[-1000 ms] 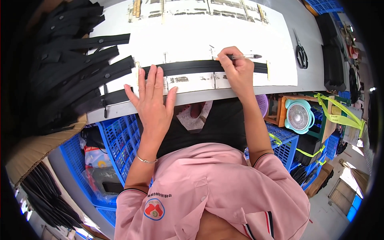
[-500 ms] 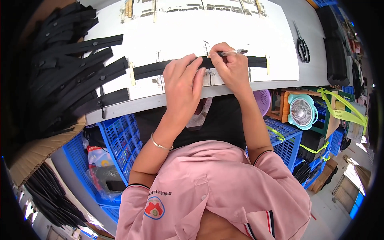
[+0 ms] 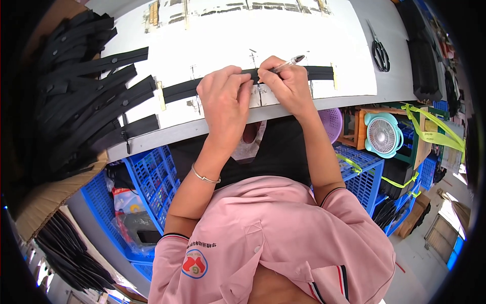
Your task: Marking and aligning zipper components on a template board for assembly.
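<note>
A long black strip (image 3: 182, 91), marked by a lengthwise line like a zipper tape, lies across a white board (image 3: 217, 40) between two pale tabs. My left hand (image 3: 224, 99) rests at its middle, fingers bent and thumb close to the forefinger, gripping the strip. Just to its right, my right hand (image 3: 289, 87) pinches a clear-barrelled pen (image 3: 294, 61). The pen's back end points up and right. Its tip is hidden by my fingers, which are at the strip. Dark lines are marked on the board around the strip.
Many similar black strips (image 3: 76, 91) are heaped at the left by a cardboard box (image 3: 55, 192). Black-handled scissors (image 3: 379, 54) lie at the right, near stacked black pieces (image 3: 424, 71). Below the table are blue crates (image 3: 147, 177), a purple basket (image 3: 331, 124) and a turquoise fan (image 3: 383, 135).
My left fingers have bent more and drawn in on the strip. The pen has tilted more steeply, with my right fingertips slightly lower on the strip. The whole view has shifted a little.
</note>
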Demonstrator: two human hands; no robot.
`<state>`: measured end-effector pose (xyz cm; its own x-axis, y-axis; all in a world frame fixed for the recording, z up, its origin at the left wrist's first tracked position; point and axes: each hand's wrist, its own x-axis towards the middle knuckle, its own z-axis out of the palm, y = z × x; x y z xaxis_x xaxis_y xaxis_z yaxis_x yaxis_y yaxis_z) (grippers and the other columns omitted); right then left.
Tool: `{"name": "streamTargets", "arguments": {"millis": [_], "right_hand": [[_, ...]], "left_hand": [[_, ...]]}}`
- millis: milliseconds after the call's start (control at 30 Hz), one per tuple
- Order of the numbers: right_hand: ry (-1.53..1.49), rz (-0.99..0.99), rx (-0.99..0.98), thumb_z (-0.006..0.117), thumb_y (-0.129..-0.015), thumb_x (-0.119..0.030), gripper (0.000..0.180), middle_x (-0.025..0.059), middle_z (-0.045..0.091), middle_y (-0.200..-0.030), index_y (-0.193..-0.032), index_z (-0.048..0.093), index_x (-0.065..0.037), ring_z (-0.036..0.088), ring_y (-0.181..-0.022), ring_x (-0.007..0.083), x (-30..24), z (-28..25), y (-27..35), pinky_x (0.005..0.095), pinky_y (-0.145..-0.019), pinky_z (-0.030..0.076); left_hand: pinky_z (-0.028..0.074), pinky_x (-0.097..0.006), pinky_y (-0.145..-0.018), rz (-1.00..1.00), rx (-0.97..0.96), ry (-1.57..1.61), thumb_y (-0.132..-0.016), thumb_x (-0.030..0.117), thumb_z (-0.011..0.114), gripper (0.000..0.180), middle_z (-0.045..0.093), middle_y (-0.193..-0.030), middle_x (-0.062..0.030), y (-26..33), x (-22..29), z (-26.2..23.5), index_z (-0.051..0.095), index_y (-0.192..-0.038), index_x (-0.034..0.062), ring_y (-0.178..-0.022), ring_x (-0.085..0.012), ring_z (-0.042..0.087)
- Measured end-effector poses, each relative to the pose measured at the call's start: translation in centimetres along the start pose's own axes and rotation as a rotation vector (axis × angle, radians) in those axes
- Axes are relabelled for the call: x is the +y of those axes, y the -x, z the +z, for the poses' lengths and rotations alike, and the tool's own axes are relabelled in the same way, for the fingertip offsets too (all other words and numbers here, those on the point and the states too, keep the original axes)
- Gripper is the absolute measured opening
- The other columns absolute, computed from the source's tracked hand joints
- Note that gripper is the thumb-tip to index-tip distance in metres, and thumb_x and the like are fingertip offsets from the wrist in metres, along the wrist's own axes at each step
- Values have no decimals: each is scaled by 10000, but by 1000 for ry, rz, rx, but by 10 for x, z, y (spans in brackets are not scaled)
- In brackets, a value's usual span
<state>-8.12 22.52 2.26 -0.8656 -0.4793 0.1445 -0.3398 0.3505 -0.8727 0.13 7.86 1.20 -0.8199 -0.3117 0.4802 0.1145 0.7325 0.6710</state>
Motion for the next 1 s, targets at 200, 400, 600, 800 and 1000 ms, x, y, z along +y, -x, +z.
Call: {"name": "streamTargets", "arguments": {"millis": [200,400,600,800,1000], "right_hand": [[113,-87,-1,640,-916,-102,158,50,663,-740,-829,668,27,594,-665,98,-2,-3,-1,263,-627,474],[-403,29,180,618,-926,-104,124,28,686,-743,-855,679,-23,591,-663,95,-2,-36,10,256,-617,456],[-185,72,322,618,-978,-111,125,-16,656,-767,-900,675,-31,502,-701,39,34,-82,13,223,-639,417],[-104,28,281,632,-977,-118,109,-1,620,-720,-930,679,-32,504,-655,60,45,-82,14,246,-605,424],[3,51,222,629,-993,-117,137,4,612,-755,-935,672,-1,499,-674,60,39,-84,13,243,-606,423]], "left_hand": [[415,-389,-944,-8,-12,-9,-800,61,791,139,709,-1049,-38,-1,1,-2,740,-927,77,-1013,-252,624],[415,-369,-968,-34,-81,-52,-845,104,806,124,720,-1099,-40,0,5,-6,771,-963,91,-1058,-227,626],[429,-378,-1009,-22,-103,-89,-875,70,756,139,721,-1147,-68,-2,13,2,766,-1013,82,-1097,-253,626],[424,-396,-989,77,-171,187,-838,59,758,164,711,-1117,-70,-14,47,45,742,-1001,66,-1102,-278,618],[422,-412,-947,155,-196,138,-810,84,782,158,687,-1069,-54,-24,53,75,734,-960,69,-1050,-273,600]]}}
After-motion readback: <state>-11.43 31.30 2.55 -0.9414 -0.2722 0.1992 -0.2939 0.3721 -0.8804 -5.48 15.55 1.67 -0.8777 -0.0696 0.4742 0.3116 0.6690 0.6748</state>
